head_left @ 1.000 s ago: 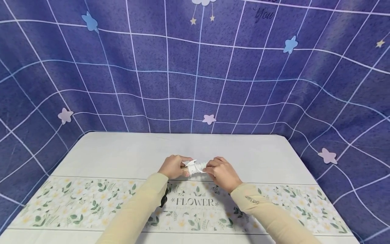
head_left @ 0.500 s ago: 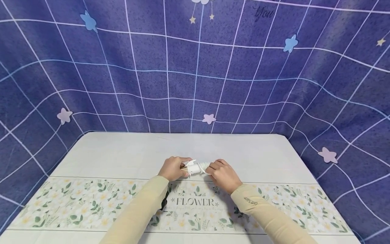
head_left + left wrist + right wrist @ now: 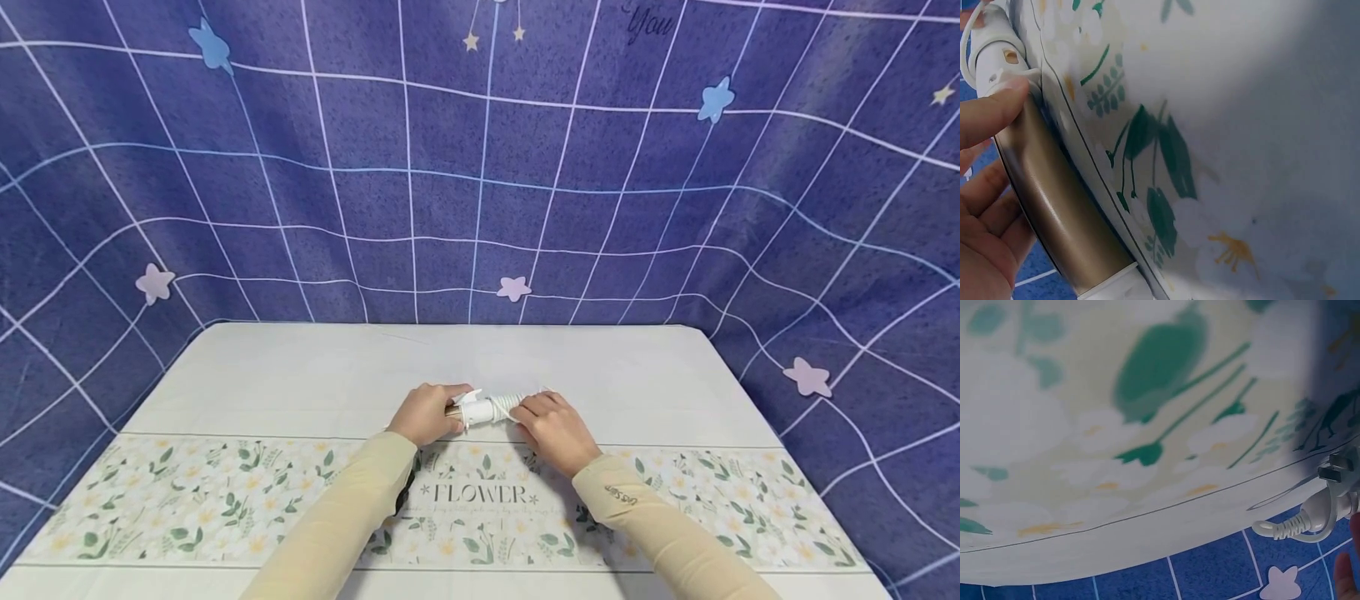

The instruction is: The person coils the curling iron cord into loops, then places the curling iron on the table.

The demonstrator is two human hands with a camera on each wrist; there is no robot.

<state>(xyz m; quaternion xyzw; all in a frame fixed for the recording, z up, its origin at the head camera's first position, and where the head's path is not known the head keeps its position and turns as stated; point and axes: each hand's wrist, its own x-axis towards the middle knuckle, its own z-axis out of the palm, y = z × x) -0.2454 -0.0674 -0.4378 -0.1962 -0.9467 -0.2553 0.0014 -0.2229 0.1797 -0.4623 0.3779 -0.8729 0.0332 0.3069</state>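
Note:
What looks like a curling iron (image 3: 477,412), with a white handle and a gold-brown barrel (image 3: 1063,200), lies crosswise between my hands. My left hand (image 3: 424,414) grips it where barrel and handle meet; in the left wrist view the thumb presses by a white lever (image 3: 1016,80). White power cord (image 3: 507,406) is wound round the handle's right end. There my right hand (image 3: 557,431) holds the cord with bent fingers. The right wrist view catches a plug (image 3: 1338,470), the ribbed cord sleeve (image 3: 1290,526) and just part of the right hand's fingers.
A white tablecloth (image 3: 315,367) with a floral band and the word FLOWER covers the table. Behind and beside it hangs a blue curtain (image 3: 442,208) with grid lines and stars. Under my left forearm (image 3: 337,517) a black item (image 3: 403,496) shows at the sleeve.
My right hand has shifted slightly right along the cord, so more of its coils show beside the handle. The left hand keeps its grip in nearly the same place.

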